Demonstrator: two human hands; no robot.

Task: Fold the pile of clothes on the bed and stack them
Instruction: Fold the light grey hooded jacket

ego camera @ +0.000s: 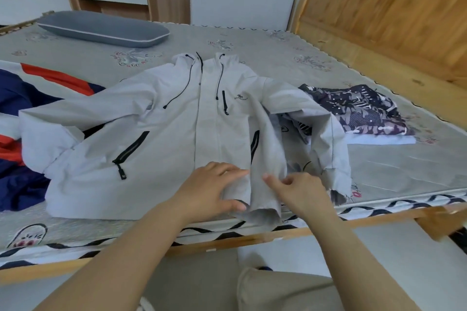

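A light grey hooded jacket [166, 139] with black zips and drawcords lies front-up on the bed, sleeves spread to both sides. Its right front panel stands up in a fold near the hem. My left hand [214, 189] holds the hem at the bottom centre, fingers on top and thumb curled under the cloth. My right hand [295, 189] pinches the raised fold from the right side. To the right lies a stack of folded clothes [366, 111], a dark patterned piece on top of a white one.
A navy, white and orange garment [30, 98] lies partly under the jacket's left sleeve. A grey pillow [103, 29] sits at the back left. The wooden bed frame [252, 237] runs along the near edge, and a wooden headboard [391, 12] rises at the right.
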